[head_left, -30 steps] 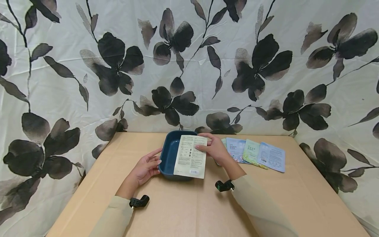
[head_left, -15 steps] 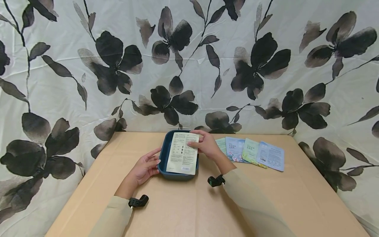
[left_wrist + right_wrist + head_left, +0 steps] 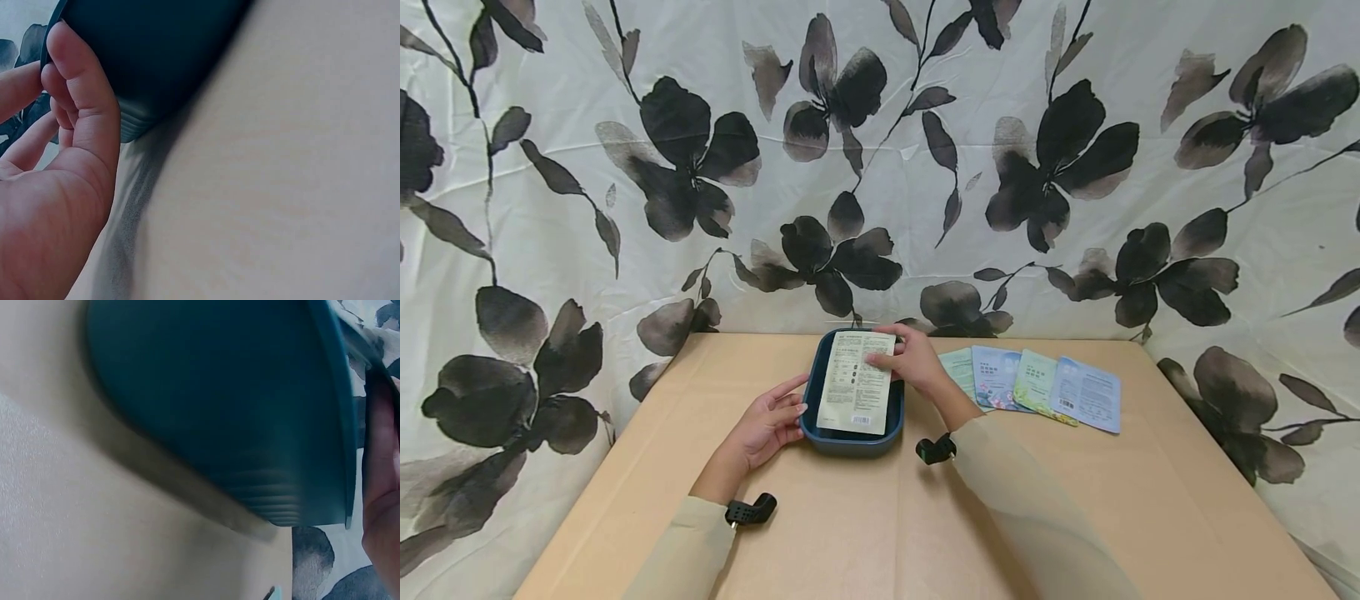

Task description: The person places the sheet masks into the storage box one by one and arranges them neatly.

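A dark blue rectangular plastic container [image 3: 852, 447] stands on the table. My left hand [image 3: 767, 429] holds its left side, with fingertips pinching the rim in the left wrist view. My right hand [image 3: 917, 367] pinches a flat pale green sachet [image 3: 850, 387] at its upper right edge, thumb on top. The sachet has small print and a barcode. It overlaps the inside of the container, lying within the rim outline in the head view. In the right wrist view the container's outer wall [image 3: 219, 394] fills the middle, and my right fingers [image 3: 382, 450] show beyond the rim.
On the right of the table [image 3: 865, 533] lies an overlapping row: a light green sachet [image 3: 958, 371], a blue floral sachet [image 3: 997, 379], a green-yellow sachet [image 3: 1037, 383] and a blue sachet [image 3: 1086, 396]. A floral cloth [image 3: 925, 208] hangs behind the table.
My right hand has moved left with the pale green sachet, bringing it from over the container's right rim to within its outline. The left hand stays at the container.
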`<state>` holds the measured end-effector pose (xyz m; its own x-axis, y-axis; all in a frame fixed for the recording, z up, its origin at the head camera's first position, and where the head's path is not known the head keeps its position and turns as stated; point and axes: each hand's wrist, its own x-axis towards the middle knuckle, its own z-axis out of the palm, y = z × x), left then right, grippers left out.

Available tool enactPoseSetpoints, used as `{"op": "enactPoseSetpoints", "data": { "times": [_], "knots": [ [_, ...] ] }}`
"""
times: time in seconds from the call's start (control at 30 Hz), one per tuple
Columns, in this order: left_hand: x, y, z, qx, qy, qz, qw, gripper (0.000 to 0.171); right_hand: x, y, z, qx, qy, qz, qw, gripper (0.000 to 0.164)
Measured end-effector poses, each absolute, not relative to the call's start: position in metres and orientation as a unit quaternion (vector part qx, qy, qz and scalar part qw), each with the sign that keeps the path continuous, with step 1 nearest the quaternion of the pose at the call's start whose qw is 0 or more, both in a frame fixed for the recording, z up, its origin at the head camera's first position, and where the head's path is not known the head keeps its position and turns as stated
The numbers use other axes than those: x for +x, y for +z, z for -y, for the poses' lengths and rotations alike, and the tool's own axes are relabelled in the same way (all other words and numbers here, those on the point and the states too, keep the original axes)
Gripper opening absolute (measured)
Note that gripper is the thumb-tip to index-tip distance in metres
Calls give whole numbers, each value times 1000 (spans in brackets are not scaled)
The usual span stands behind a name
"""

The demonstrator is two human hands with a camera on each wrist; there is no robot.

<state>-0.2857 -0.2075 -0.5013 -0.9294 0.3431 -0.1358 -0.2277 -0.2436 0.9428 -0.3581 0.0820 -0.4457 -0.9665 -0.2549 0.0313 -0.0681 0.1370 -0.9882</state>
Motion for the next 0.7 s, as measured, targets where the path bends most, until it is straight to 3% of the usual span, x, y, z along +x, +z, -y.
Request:
{"op": "enactPoseSetpoints", "data": {
  "times": [0.33, 0.7],
  "knots": [
    [-285, -502, 207, 51, 790, -583, 184, 66, -362, -451, -73, -136, -597, -786, 79, 64],
    [-285, -502, 208, 48, 792, -581, 182, 65, -355, -447, -69, -150, -540, -826, 64, 52]
  ]
}}
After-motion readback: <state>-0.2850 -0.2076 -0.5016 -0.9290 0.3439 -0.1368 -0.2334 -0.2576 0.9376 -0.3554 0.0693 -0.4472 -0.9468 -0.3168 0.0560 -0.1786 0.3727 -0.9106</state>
